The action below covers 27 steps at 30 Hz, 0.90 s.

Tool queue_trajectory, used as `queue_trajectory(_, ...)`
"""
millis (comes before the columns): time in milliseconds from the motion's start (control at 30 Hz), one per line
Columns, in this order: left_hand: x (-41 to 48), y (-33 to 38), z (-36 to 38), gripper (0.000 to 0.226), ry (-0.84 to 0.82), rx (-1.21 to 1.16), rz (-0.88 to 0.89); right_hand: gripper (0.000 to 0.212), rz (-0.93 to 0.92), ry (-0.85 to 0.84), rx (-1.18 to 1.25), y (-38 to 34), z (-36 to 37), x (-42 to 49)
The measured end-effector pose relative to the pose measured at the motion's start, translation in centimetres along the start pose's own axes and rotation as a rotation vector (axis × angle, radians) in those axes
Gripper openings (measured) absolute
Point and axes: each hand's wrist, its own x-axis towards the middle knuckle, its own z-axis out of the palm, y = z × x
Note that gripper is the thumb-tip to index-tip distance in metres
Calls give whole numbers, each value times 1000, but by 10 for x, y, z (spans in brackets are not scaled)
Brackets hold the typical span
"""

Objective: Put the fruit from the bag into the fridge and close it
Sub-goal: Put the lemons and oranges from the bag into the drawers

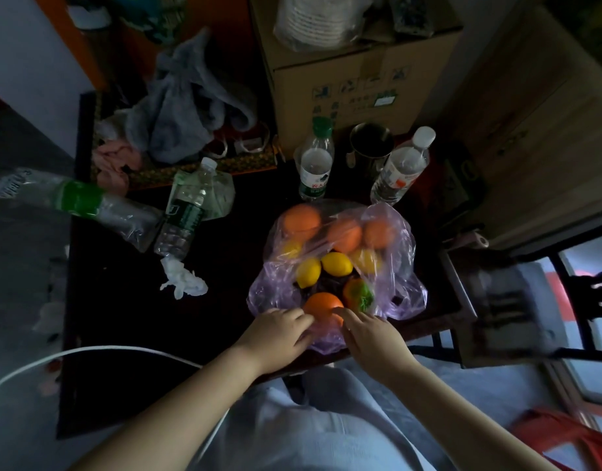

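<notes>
A translucent purple plastic bag lies open on the dark table. It holds several oranges, lemons and a persimmon with a green cap. The nearest orange sits at the bag's front edge. My left hand presses against its left side and my right hand against its right side, fingertips on the fruit. No fridge is in view.
Upright water bottles and a metal mug stand behind the bag, before a cardboard box. Toppled bottles, a crumpled tissue and grey cloth lie at the left. A dark chair stands at the right.
</notes>
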Motion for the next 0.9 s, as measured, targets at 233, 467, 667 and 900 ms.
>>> queue_trajectory(233, 25, -3, -15, 31, 123, -103, -46, 41, 63, 104, 75, -10, -4, 12)
queue_trajectory(467, 66, -17, -21, 34, 119, -24, -58, 50, 111, 52, 81, -22, 1, 30)
queue_trajectory(667, 82, -35, -16, 41, 65, 3, -45, 60, 192, 74, 81, -27, 12, 30)
queue_trajectory(900, 92, -37, -10, 56, -14, 153, -33, 48, 243, 86, 105, -32, 16, 33)
